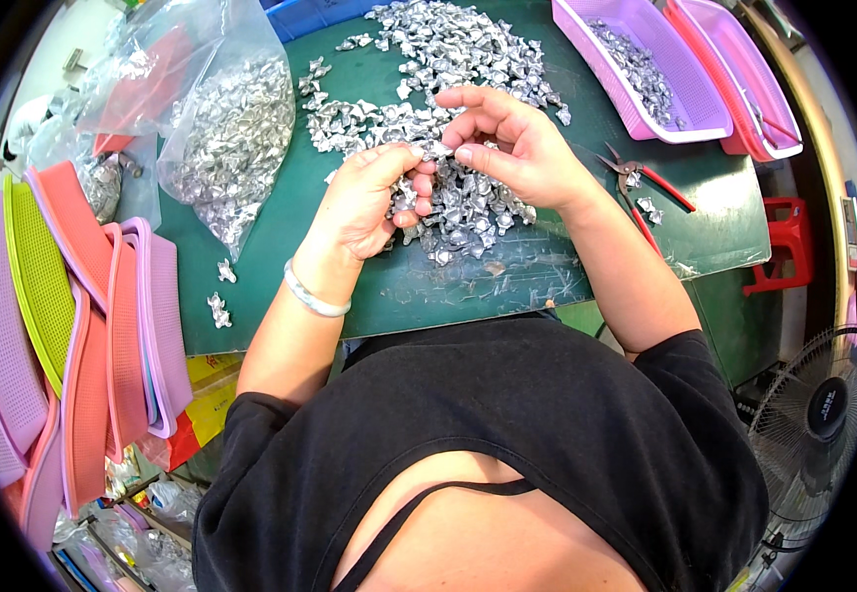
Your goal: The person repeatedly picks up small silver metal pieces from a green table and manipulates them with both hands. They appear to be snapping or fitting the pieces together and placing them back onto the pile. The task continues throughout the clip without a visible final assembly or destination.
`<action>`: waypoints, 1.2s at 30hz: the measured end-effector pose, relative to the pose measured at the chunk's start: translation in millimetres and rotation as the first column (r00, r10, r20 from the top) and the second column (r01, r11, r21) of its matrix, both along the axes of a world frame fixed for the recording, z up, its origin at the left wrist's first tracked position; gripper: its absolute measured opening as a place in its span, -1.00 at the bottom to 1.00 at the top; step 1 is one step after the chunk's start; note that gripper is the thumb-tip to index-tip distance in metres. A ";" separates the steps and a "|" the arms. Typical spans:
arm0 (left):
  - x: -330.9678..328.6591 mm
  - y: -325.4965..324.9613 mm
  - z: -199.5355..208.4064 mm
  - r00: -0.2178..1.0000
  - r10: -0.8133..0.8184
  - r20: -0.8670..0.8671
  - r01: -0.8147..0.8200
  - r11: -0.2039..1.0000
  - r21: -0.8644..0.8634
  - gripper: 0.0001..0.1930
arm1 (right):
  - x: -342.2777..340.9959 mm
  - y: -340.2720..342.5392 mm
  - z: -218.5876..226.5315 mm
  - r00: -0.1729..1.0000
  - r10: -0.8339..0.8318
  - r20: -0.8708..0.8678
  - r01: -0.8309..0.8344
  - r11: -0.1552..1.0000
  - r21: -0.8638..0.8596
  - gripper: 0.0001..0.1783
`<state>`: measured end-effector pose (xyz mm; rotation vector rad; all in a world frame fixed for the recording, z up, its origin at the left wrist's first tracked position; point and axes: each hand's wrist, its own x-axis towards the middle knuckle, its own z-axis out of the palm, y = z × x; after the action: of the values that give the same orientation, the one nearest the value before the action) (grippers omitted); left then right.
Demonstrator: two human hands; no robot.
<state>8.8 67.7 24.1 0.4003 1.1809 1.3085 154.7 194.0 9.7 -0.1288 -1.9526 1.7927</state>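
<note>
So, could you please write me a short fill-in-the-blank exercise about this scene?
1. The left hand and right hand meet over silvery metal parts heaped on a ____ table.
2. A pale bangle circles the ____ wrist.
3. The cutters have ____ handles.
4. A fan stands toward the picture's lower ____ corner.

Missing words: green; left; red; right.

The pile of metal parts (473, 59) is lying on the table (419, 296), extending from centre to rear. A filled bag (236, 128) is resting left of the pile; stacked baskets (39, 326) are standing at the table's left edge. At right rear, a basket (690, 94) is containing further parts (636, 74); cutters (655, 180) are lying before it. Right of the table, a stool (791, 242) is standing behind a fan (823, 409).
</note>
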 end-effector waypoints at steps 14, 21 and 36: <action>-9.9 -6.5 -4.6 0.998 0.027 0.053 -0.035 0.988 0.154 -0.89 | 1.8 -1.3 2.0 0.998 -0.020 0.067 0.007 0.982 0.186 -0.48; -21.5 -9.0 -12.3 0.876 -0.102 0.471 -0.090 0.926 0.367 -0.86 | -6.1 -9.0 -1.0 0.970 -0.222 0.096 0.102 0.737 0.668 -0.46; -2.9 -8.5 4.1 0.995 -0.061 -0.075 0.060 0.998 -0.015 -0.80 | -6.4 -17.0 6.9 0.960 -0.220 -0.175 0.279 0.677 0.681 -0.44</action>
<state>5.9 59.1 28.2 0.4768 1.2303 1.2425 148.4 177.0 16.6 -0.0603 -2.2859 0.7707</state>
